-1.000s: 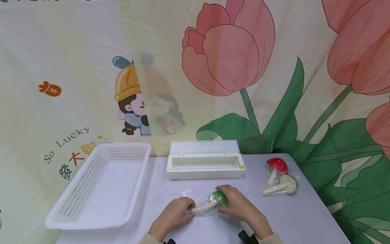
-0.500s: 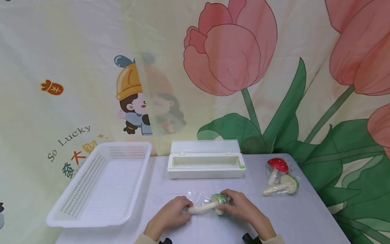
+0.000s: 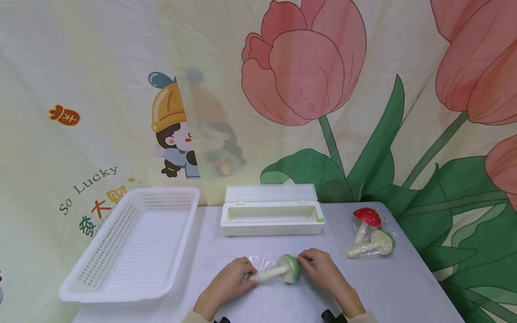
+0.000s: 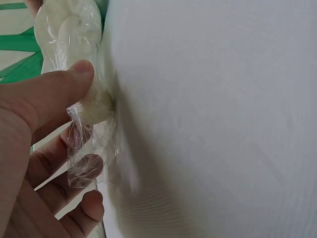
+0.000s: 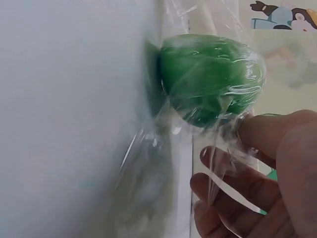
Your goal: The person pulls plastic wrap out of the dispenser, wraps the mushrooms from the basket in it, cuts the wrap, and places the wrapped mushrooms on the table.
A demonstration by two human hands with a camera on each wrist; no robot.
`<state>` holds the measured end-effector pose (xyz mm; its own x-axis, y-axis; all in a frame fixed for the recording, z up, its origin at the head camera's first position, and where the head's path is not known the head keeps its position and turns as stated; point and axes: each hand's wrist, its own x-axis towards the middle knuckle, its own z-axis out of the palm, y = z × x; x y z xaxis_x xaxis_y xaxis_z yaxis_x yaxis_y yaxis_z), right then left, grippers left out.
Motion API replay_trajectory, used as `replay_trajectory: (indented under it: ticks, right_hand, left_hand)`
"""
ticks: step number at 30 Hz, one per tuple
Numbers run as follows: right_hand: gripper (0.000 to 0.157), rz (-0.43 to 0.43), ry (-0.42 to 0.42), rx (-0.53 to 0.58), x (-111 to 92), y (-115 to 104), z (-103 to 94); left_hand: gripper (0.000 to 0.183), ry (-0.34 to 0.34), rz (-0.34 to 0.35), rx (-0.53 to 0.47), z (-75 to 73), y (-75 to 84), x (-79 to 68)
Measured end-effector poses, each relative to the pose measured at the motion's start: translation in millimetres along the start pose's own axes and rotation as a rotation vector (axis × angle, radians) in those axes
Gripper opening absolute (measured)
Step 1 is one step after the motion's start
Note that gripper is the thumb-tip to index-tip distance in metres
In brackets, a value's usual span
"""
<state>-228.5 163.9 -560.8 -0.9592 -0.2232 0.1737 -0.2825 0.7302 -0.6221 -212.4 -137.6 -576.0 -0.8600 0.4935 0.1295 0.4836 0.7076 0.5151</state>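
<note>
A toy mushroom point(image 3: 289, 269) with a green cap and pale stem lies in a clear plastic bag point(image 3: 260, 260) on the white table. My left hand point(image 3: 230, 281) pinches its stem end through the plastic; in the left wrist view the thumb presses the wrapped stem point(image 4: 79, 39), and loose plastic trails over the fingers. Beyond the cap, my right hand point(image 3: 323, 272) pinches the bag's other end. The right wrist view shows the green cap point(image 5: 208, 74) under wrinkled plastic, with the thumb and index finger at the film right beside it.
A white perforated basket point(image 3: 173, 278) stands on the left of the table point(image 3: 226, 246). Behind the hands sits a white box point(image 3: 272, 229) with its lid point(image 3: 270, 194) raised. Two more bagged toy mushrooms, one red-capped point(image 3: 367, 217) and one green-rimmed point(image 3: 381, 242), lie to the right.
My right hand has shifted from over the green cap to the bag's end beside it, leaving the cap exposed. The left hand keeps its hold at the stem end.
</note>
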Motion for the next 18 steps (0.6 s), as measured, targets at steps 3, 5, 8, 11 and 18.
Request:
replay_trajectory:
  ticks: [3, 5, 8, 11, 18]
  right_hand:
    - [0.010, -0.026, -0.009, 0.005, -4.1, 1.0, -2.5]
    - [0.026, -0.073, -0.061, 0.024, -9.0, 1.4, -6.6]
    - [0.049, -0.139, -0.181, 0.058, -17.1, 1.4, -13.6]
    - [0.061, -0.163, -0.288, 0.076, -23.7, 1.6, -17.5]
    - [0.065, -0.165, -0.321, 0.117, -28.9, 3.9, -11.2]
  left_hand:
    - [0.018, 0.018, 0.025, 0.009, -0.7, -2.6, -0.6]
    - [0.017, 0.012, 0.040, 0.010, -1.5, -4.2, -1.1]
    - [0.018, -0.015, 0.061, 0.030, -2.9, -6.1, -2.0]
    - [0.020, -0.048, 0.068, 0.041, -3.9, -7.3, -3.2]
    - [0.023, -0.081, 0.040, 0.012, -4.1, -7.0, -6.2]
